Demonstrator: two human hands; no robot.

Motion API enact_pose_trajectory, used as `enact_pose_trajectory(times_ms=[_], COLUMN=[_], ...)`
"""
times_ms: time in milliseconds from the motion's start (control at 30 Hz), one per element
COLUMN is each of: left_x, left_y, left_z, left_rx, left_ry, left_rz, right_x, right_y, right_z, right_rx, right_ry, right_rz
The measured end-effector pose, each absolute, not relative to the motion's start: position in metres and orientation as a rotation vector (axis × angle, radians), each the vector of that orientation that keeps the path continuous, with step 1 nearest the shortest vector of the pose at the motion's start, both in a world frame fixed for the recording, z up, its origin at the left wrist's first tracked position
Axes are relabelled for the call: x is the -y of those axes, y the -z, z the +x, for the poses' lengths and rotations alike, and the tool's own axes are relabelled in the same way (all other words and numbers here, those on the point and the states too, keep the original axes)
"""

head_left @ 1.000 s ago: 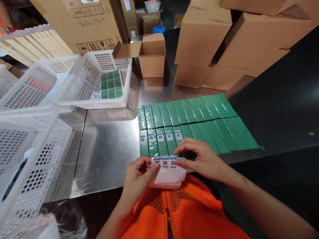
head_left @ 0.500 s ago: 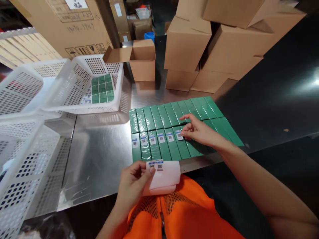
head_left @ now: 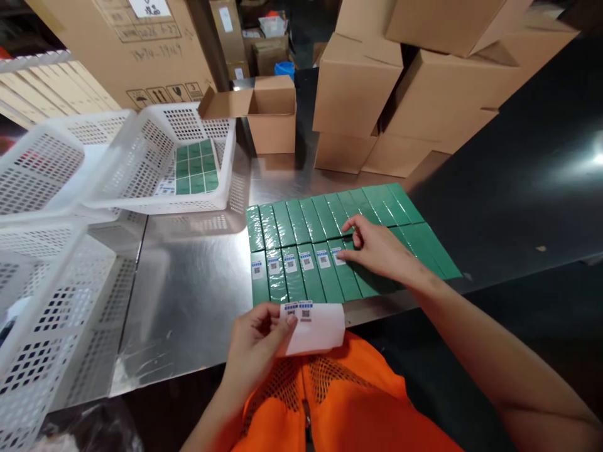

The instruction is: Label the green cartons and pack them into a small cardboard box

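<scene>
My left hand [head_left: 266, 333] pinches a sheet of labels [head_left: 318, 329], white backing with two QR-code stickers at its top edge, in front of my orange top. Two rows of green boxes [head_left: 306, 220] in shiny film lie side by side on the metal table. Several boxes of the near row carry a QR sticker [head_left: 307, 261]. Over that row is my right hand [head_left: 377, 248], its thumb tip touching the last sticker [head_left: 338, 255] in the line. The index finger is bent and apart from the thumb, over the far row. My right hand holds nothing I can see and covers part of some boxes.
White plastic baskets [head_left: 155, 204] stand at the left, one with green boxes [head_left: 196, 166] inside. Behind the rows is an open carton [head_left: 272, 132]. Stacked cardboard boxes [head_left: 358, 88] rise at the back right, and a large printed carton [head_left: 141, 56] at the back left.
My right thumb has slid slightly left over the last sticker, with the other fingers curled a little more. The label sheet in my left hand has flattened and its lower fold is less visible.
</scene>
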State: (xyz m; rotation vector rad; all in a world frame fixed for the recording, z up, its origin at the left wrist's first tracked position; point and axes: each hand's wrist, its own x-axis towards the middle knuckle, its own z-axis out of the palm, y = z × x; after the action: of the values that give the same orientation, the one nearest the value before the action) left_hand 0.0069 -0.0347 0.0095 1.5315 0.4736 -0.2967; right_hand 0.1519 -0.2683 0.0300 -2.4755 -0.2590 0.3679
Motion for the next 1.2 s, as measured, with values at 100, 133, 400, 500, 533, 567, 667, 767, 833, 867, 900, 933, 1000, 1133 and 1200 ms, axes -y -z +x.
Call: enact_pose_trajectory(times_ms=[100, 133, 400, 500, 533, 567, 667, 767, 833, 867, 900, 933, 1000, 1133, 1200], left_x=[0.037, 0.038, 0.044, 0.044, 0.045, 0.045, 0.048, 0.049, 0.048, 0.047, 0.046, 0.044, 0.043, 0.045, 0.048], left_y=[-0.013, -0.013, -0.013, -0.013, -0.013, -0.013, -0.015, -0.016, -0.015, -0.014, -0.013, -0.011, -0.010, -0.013, -0.016], left_z=[0.009, 0.009, 0.015, 0.014, 0.013, 0.012, 0.011, 0.011, 0.010, 0.010, 0.009, 0.009, 0.009, 0.010, 0.011], left_rx=[-0.477, -0.475, -0.489, -0.505, -0.498, -0.493, -0.491, -0.513, -0.509, -0.500, -0.488, -0.478, -0.466, -0.490, -0.494], left_ry=[0.297, 0.297, 0.331, 0.344, 0.356, 0.367, 0.379, 0.372, 0.375, 0.378, 0.381, 0.378, 0.378, 0.364, 0.344], left_rz=[1.535, 1.540, 1.459, 1.442, 1.443, 1.448, 1.471, 1.481, 1.484, 1.486, 1.486, 1.487, 1.487, 1.486, 1.479], right_x=[0.261, 0.257, 0.256, 0.283, 0.293, 0.301, 0.317, 0.318, 0.314, 0.312, 0.309, 0.306, 0.303, 0.301, 0.299], right_y=[-0.033, -0.033, -0.027, -0.032, -0.032, -0.031, -0.022, -0.011, -0.009, -0.009, -0.011, -0.012, -0.016, -0.023, -0.027], right_z=[0.122, 0.111, 0.088, 0.114, 0.124, 0.134, 0.158, 0.167, 0.167, 0.166, 0.165, 0.165, 0.165, 0.163, 0.154], right_rx=[0.490, 0.565, 0.796, 0.428, 0.315, 0.236, 0.153, 0.124, 0.114, 0.115, 0.117, 0.120, 0.126, 0.146, 0.191], right_ry=[-0.434, -0.457, -0.080, -0.085, -0.138, -0.220, -0.468, -0.537, -0.545, -0.546, -0.542, -0.533, -0.497, -0.355, -0.212], right_rz=[-2.167, -2.081, -1.638, -1.652, -1.720, -1.789, -1.910, -1.955, -2.000, -2.033, -2.077, -2.132, -2.270, -2.563, -2.619])
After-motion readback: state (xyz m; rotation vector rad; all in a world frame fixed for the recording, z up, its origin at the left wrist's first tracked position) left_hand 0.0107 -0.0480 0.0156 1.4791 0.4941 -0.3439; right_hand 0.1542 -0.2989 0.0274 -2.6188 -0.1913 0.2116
